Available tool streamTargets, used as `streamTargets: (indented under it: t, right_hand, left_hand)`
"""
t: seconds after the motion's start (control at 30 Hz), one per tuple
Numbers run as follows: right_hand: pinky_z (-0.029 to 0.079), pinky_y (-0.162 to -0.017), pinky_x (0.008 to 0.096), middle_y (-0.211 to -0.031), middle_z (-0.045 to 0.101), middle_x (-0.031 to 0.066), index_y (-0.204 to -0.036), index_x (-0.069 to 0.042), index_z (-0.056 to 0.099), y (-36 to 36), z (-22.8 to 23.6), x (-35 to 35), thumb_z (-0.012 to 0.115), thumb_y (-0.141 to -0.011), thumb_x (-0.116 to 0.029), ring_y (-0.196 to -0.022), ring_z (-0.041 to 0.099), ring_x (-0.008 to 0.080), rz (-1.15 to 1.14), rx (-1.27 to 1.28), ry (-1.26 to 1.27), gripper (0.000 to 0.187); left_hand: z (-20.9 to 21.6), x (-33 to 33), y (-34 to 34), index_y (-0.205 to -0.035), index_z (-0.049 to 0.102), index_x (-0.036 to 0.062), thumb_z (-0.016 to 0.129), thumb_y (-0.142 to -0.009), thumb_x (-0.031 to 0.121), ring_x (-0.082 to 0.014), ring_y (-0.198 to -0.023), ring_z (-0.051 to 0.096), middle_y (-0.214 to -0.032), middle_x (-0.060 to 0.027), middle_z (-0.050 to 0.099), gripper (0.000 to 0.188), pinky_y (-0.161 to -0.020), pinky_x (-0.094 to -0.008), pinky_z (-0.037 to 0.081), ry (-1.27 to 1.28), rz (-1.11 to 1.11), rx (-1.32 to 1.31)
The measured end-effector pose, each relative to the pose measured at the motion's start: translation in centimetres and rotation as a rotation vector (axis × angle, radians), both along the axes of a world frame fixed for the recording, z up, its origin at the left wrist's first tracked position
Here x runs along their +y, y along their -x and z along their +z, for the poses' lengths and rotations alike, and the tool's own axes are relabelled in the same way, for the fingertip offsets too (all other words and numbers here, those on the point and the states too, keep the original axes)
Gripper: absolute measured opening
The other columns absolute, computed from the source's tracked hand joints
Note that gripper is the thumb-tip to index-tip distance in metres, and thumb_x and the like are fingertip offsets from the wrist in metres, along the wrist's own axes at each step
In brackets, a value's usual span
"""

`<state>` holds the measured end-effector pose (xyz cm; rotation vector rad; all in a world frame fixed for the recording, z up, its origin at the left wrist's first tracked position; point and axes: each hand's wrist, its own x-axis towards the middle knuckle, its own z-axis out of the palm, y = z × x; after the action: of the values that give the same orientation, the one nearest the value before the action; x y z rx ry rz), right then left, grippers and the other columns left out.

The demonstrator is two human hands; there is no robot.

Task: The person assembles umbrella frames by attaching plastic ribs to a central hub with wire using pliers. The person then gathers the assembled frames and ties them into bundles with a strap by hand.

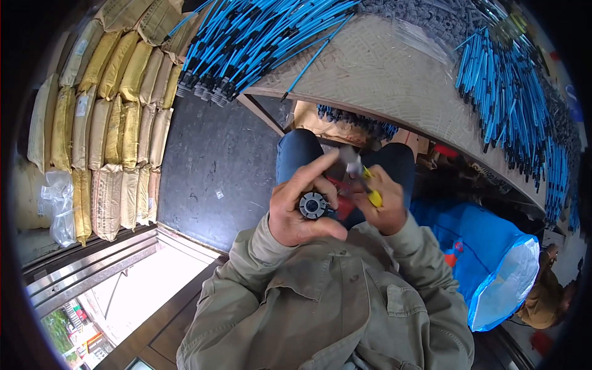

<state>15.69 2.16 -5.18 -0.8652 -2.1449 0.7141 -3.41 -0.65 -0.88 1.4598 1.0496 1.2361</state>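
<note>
I see left fingers (317, 168) grasping a black cylinder (313, 213); beside it, right fingers (382, 180) clench probable yellow-handled pliers (375, 198), whose slipping could pinch.

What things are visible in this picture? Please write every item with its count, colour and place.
Round part: one, black, in left hand
Hand tool: one, yellow-handled, blurred, in right hand
Table: one, greyish-beige, ahead and to the right
Blue rods: too many to count, blue with black ends, piled on table, more underneath
Small parts: many, grey, heaped at table's far side
Sacks: dozens, yellow and brown, stacked at left
Clear bag: one, transparent, against the sacks
Large bag: one, blue, at right
Floor: one, dark grey, left of legs
Left hand: one, bare, centre
Right hand: one, bare, right of centre
Sleeves: two, olive, below hands
</note>
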Motion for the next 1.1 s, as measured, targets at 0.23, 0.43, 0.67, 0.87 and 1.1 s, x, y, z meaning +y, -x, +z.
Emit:
streamTargets:
  t: [0.23,0.43,0.67,0.87,1.1]
  right_hand:
    - [0.046,-0.062,0.03,-0.088,0.054,0.014,-0.091,0.002,0.059,5.3,-3.2,-3.2,0.061,-0.072,0.0,-0.074,0.057,0.0234,-0.153,0.585,0.39,0.019]
    - [0.047,-0.068,0.0343,-0.097,0.056,0.0161,-0.094,-0.001,0.058,1.0,0.7,-1.4,0.059,-0.071,0.002,-0.083,0.058,0.029,-0.169,0.168,-0.077,0.023]
    - [0.026,-0.099,0.0495,-0.118,0.047,0.0017,-0.101,-0.015,0.052,-2.7,4.3,1.6,0.064,-0.077,-0.02,-0.112,0.046,0.0196,-0.323,-0.489,-1.009,0.027]
    - [0.02,-0.102,0.0503,-0.123,0.041,-0.0077,-0.11,-0.019,0.05,-2.1,4.7,1.9,0.064,-0.077,-0.035,-0.116,0.041,0.012,-0.357,-0.602,-1.274,0.039]
    - [0.029,-0.097,0.0464,-0.118,0.043,-0.0067,-0.113,-0.016,0.05,-1.2,3.1,-0.1,0.063,-0.078,-0.035,-0.109,0.046,0.0137,-0.428,-0.518,-1.02,0.042]
  left_hand:
    - [-0.8,-1.4,-1.5,-0.106,0.054,-0.0037,0.078,-0.063,0.008,-0.0161,-0.079,0.057,-0.081,-0.0106,0.059,0.051,-0.07,-0.0267,0.046,-0.075,0.233,-0.075]
    - [-1.3,-1.9,0.2,-0.088,0.055,-0.0006,0.069,-0.065,-0.006,-0.0168,-0.078,0.057,-0.081,-0.0103,0.058,0.027,-0.069,-0.0278,0.045,-0.054,0.146,0.002]
    - [-1.5,-1.4,-0.2,-0.077,0.053,0.0005,0.067,-0.064,-0.01,-0.0156,-0.071,0.057,-0.076,-0.009,0.057,0.021,-0.065,-0.0267,0.045,-0.049,0.107,-0.036]
    - [-1.8,-1.4,-0.2,-0.08,0.05,0.0032,0.066,-0.063,-0.01,-0.0172,-0.072,0.056,-0.076,-0.0083,0.055,0.027,-0.066,-0.029,0.044,-0.058,0.057,-0.078]
    - [-2.3,-1.3,-0.2,-0.081,0.052,0.0003,0.065,-0.062,-0.01,-0.0164,-0.072,0.056,-0.076,-0.0085,0.056,0.025,-0.067,-0.027,0.044,-0.081,0.12,-0.095]
